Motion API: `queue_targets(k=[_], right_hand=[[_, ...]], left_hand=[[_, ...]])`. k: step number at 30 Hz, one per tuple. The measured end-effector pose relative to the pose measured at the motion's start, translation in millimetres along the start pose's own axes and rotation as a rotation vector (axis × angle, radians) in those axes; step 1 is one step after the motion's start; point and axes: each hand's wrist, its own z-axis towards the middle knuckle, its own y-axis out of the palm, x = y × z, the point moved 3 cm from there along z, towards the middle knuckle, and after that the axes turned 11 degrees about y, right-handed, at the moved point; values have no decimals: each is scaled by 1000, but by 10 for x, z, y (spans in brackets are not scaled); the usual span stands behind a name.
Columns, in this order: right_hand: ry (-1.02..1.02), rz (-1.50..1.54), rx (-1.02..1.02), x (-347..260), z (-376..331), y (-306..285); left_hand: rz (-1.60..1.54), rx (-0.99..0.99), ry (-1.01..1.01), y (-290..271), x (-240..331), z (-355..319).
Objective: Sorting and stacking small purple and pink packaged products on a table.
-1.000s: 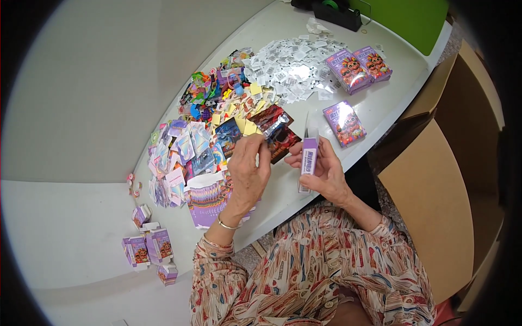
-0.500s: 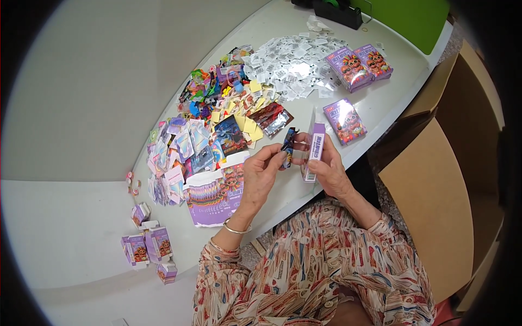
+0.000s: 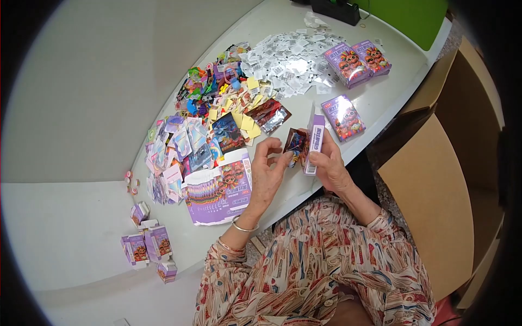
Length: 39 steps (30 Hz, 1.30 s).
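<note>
- In the head view: working above the near edge of the table (image 3: pixel 375 91), left hand (image 3: pixel 269 174) and right hand (image 3: pixel 330 165) brought close together.
- Clamping a purple box (image 3: pixel 317 136) in the right hand, narrow side up, thumb pressed along that side.
- Touching a dark printed packet (image 3: pixel 295 142) with the thumb of the left hand, just beside the purple box, fingers curled; unable to tell a grip from a mere touch.
- Wearing a bracelet (image 3: pixel 244 224) on the left wrist.
- Just left of the left hand, near the table's near edge: flattened purple cartons (image 3: pixel 217 193), overlapping in a row.
- Farther in, toward the table's far edge: a heap of shiny cards (image 3: pixel 182 155), then small colourful toys (image 3: pixel 201 95), yellow pieces (image 3: pixel 244 120) and white labels (image 3: pixel 285 62).
- Beside the yellow pieces: two flat dark packets (image 3: pixel 227 133).
- To the right, along the near edge: one boxed set (image 3: pixel 342 118) lying alone, with a touching pair (image 3: pixel 347 64) farther along.
- Beyond the near edge, at right: an open cardboard carton (image 3: pixel 429 212).
</note>
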Motion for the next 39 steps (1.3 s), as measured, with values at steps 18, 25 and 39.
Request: queue_targets(k=[18, 25, 39], right_hand=[[-602, -1364, 359, -117, -13, 24], [-669, -1405, 305, -100, -41, 105], [-476, -1309, 168, -1, -61, 79]], left_hand=[[597, -97, 326, -573, 977, 102], [1035, -340, 637, -430, 993, 274], [789, -446, 452, -586, 686, 403]])
